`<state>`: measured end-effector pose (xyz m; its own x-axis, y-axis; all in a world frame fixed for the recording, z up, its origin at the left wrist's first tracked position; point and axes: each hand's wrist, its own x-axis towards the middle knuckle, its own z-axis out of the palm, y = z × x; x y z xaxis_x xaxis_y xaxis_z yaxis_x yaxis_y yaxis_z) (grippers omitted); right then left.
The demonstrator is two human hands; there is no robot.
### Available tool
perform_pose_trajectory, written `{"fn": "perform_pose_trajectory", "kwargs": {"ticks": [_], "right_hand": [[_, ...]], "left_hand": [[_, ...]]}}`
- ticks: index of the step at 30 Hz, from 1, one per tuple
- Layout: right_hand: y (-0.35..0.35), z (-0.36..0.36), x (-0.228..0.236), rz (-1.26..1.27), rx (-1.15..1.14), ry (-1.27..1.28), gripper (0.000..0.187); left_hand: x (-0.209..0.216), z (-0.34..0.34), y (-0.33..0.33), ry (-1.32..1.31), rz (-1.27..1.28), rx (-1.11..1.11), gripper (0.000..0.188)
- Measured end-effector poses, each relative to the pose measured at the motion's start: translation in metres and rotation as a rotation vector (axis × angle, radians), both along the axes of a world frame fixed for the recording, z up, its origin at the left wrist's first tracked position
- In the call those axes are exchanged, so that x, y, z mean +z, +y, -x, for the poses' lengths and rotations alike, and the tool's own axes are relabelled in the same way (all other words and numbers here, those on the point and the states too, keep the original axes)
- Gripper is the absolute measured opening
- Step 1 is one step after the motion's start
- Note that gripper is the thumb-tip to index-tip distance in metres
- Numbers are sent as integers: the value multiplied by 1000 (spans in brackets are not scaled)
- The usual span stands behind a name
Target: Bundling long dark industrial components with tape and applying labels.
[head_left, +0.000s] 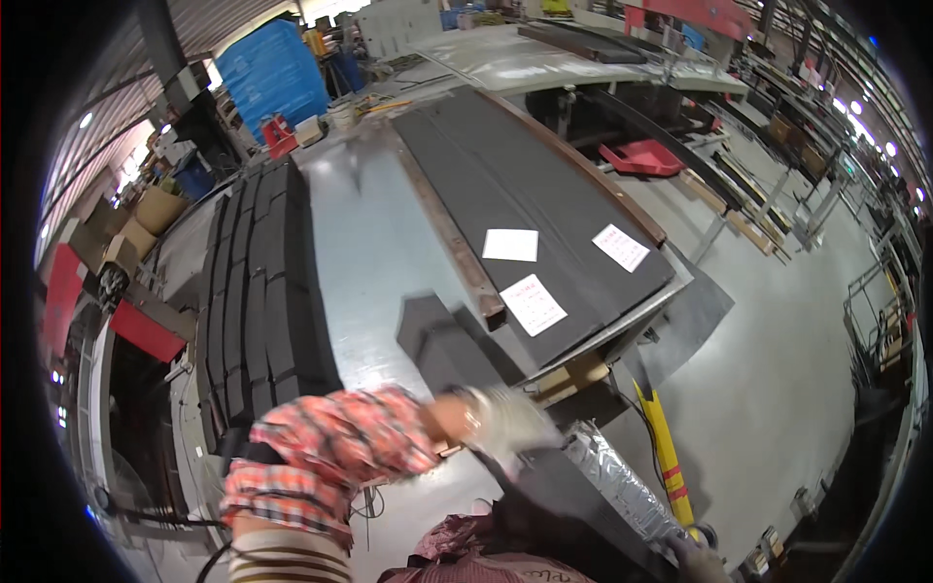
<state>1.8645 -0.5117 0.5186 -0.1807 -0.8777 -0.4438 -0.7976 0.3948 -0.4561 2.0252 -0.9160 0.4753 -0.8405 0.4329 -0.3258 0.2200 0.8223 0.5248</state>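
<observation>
My left hand (510,425), in a pale glove and smeared by motion, reaches across in front of me. It is over or beside the near end of a long dark grey foam-like strip (573,500) at my front; whether it touches the strip is unclear. Along the strip's right side runs a crinkled silver foil-like surface (614,471). My right hand (698,561) is low at the right, by the lower end of the silver surface, its fingers mostly hidden. A dark block with an angled end (435,345) lies on the table beyond my left hand.
Dark strips (258,291) lie stacked at the left of the metal table (360,243). A wide dark sheet (525,185) between brown bars carries several white papers (510,245). A yellow post (666,452) stands at the right, and a red tray (643,157) sits farther back.
</observation>
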Motion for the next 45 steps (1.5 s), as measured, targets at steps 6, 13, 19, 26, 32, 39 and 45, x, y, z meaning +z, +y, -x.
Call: {"fn": "perform_pose_trajectory", "kwargs": {"ticks": [6,13,19,26,32,39,45], "right_hand": [[-66,-39,-45,200,292,320,77],[-276,-108,-55,520,263,-78,50],[-185,70,-187,159,-424,2,34],[-178,153,-252,-29,-206,-131,65],[-171,202,-250,-141,-548,-242,71],[-167,172,-222,34,-504,-319,62],[-176,172,-209,-49,-580,-527,62]], "left_hand": [[25,-97,-53,630,334,436,85],[-28,-216,-87,301,630,643,51],[30,-218,-59,6,631,957,61],[-25,-79,-13,342,-169,1344,40],[-51,49,-125,447,229,1608,49],[-50,96,-221,-79,694,1823,60],[-84,97,-242,314,342,1728,54]]}}
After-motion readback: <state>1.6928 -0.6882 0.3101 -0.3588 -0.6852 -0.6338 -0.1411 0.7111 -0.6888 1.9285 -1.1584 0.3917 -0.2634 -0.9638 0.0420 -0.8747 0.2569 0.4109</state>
